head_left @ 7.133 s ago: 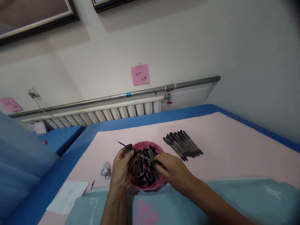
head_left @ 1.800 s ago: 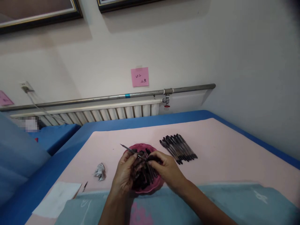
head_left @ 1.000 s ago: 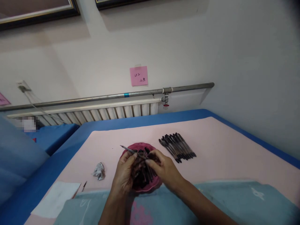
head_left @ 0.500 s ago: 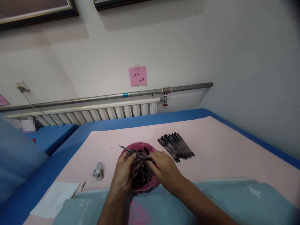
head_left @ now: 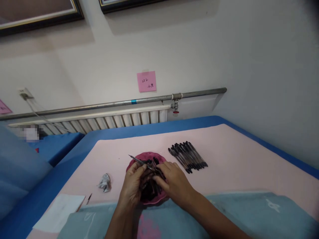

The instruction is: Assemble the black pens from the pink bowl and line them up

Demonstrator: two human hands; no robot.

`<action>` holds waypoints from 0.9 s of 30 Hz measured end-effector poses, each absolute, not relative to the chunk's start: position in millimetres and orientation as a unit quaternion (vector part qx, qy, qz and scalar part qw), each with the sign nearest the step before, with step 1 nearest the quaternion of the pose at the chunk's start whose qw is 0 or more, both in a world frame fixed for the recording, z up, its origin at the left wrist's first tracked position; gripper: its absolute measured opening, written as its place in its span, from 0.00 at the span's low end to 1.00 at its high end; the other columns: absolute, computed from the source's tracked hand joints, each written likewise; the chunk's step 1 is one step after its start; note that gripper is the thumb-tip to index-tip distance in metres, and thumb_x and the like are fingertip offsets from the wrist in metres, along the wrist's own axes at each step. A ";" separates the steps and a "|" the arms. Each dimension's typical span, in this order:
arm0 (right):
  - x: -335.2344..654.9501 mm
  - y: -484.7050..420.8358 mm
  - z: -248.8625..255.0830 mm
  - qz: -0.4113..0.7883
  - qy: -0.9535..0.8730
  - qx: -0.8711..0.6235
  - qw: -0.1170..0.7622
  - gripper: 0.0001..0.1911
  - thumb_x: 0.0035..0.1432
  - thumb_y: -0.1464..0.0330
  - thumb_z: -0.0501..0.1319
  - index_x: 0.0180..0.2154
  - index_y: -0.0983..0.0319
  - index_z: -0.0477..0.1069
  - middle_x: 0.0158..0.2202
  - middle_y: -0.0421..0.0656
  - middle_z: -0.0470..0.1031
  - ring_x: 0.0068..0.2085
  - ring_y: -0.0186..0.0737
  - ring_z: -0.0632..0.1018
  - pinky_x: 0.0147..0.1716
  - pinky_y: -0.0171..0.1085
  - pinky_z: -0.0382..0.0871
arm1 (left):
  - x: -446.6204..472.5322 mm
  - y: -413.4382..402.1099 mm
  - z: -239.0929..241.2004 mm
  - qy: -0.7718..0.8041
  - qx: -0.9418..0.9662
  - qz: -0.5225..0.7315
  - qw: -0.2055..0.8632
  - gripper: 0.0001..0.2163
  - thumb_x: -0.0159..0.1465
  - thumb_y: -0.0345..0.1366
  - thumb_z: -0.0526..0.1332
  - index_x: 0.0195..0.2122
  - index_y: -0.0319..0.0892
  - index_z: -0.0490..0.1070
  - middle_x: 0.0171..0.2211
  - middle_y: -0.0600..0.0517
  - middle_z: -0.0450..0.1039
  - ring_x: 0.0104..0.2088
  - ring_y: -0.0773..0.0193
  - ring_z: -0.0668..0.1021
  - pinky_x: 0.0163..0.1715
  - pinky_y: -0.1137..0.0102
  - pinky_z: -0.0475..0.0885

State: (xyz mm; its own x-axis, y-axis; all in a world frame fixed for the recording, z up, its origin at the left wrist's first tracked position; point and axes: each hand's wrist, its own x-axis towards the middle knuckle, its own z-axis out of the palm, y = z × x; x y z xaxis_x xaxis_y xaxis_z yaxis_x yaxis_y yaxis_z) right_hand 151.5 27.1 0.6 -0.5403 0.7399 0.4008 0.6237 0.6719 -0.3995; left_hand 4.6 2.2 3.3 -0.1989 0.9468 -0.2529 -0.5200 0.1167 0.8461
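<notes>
My left hand (head_left: 133, 182) is closed in a pinch around a slim capless pen (head_left: 138, 160), its pointed tip aimed up and to the left. Close by on the right, my right hand (head_left: 174, 181) is curled over the bowl with thumb and fingers bent around something dark; what they hold is hard to make out. Beneath both hands sits a dark pink bowl (head_left: 156, 201) with a wavy rim, filled with dark pen parts (head_left: 152, 190). Finished-looking black-capped pens (head_left: 188, 156) lie side by side in a slanted row to the right.
A crumpled wrapper (head_left: 104, 182) lies left of the bowl. Farther left are a white paper sheet (head_left: 59, 212) and a small dark pen piece (head_left: 89, 198). Teal cloth (head_left: 239, 212) covers the near side of the pink tabletop (head_left: 224, 159). A radiator (head_left: 119, 120) runs behind.
My right thumb has moved down and apart from the fingers, and that hand has shifted off the pen's end. My left hand keeps the pen, nearly in place.
</notes>
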 end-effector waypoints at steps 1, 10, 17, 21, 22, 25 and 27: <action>151.3 26.8 0.3 0.102 -0.869 -0.394 0.282 0.04 0.56 0.68 0.54 0.33 0.61 0.65 0.34 0.44 0.71 0.36 0.41 0.69 0.35 0.38 0.57 | 4.9 2.1 3.7 0.460 0.231 0.622 0.590 0.10 0.49 0.33 0.65 0.31 0.38 0.67 0.28 0.50 0.76 0.28 0.66 0.78 0.29 0.73 0.72; 149.6 25.3 -4.3 0.071 -0.871 -0.394 0.283 0.03 0.57 0.71 0.52 0.32 0.61 0.64 0.32 0.44 0.71 0.35 0.41 0.69 0.34 0.39 0.56 | 6.7 1.3 1.4 0.457 0.244 0.629 0.580 0.10 0.49 0.34 0.65 0.30 0.38 0.68 0.27 0.50 0.76 0.27 0.67 0.77 0.29 0.73 0.71; 151.8 29.9 -1.8 0.146 -0.835 -0.418 0.327 0.08 0.58 0.69 0.50 0.29 0.61 0.65 0.29 0.42 0.72 0.31 0.38 0.70 0.32 0.37 0.58 | 3.2 4.5 7.2 0.414 0.172 0.640 0.624 0.10 0.54 0.38 0.60 0.34 0.38 0.69 0.33 0.46 0.76 0.35 0.61 0.78 0.36 0.69 0.72; 156.3 35.3 4.2 0.235 -0.773 -0.444 0.387 0.11 0.58 0.65 0.48 0.28 0.60 0.66 0.27 0.42 0.71 0.30 0.38 0.70 0.31 0.35 0.60 | -6.8 6.9 10.8 0.338 0.104 0.640 0.682 0.15 0.58 0.44 0.55 0.38 0.36 0.69 0.38 0.42 0.75 0.42 0.57 0.76 0.44 0.64 0.70; 157.2 36.5 5.2 0.255 -0.761 -0.444 0.399 0.12 0.58 0.64 0.48 0.27 0.60 0.66 0.26 0.41 0.71 0.30 0.37 0.70 0.30 0.35 0.61 | -9.3 7.3 10.7 0.324 0.096 0.639 0.691 0.16 0.58 0.44 0.54 0.38 0.35 0.69 0.38 0.41 0.75 0.43 0.56 0.76 0.46 0.63 0.69; 158.6 40.0 6.0 0.299 -0.729 -0.453 0.416 0.14 0.57 0.62 0.48 0.26 0.60 0.65 0.24 0.40 0.69 0.28 0.37 0.70 0.29 0.34 0.61 | -14.9 7.7 9.0 0.297 0.085 0.642 0.702 0.17 0.59 0.45 0.53 0.38 0.35 0.69 0.38 0.41 0.75 0.43 0.56 0.76 0.47 0.61 0.67; 158.9 42.0 4.8 0.321 -0.716 -0.460 0.417 0.14 0.56 0.61 0.49 0.25 0.60 0.65 0.23 0.39 0.69 0.27 0.37 0.70 0.28 0.34 0.61 | -16.6 7.5 8.1 0.289 0.083 0.646 0.701 0.18 0.59 0.46 0.52 0.38 0.35 0.69 0.38 0.41 0.75 0.44 0.55 0.75 0.48 0.61 0.67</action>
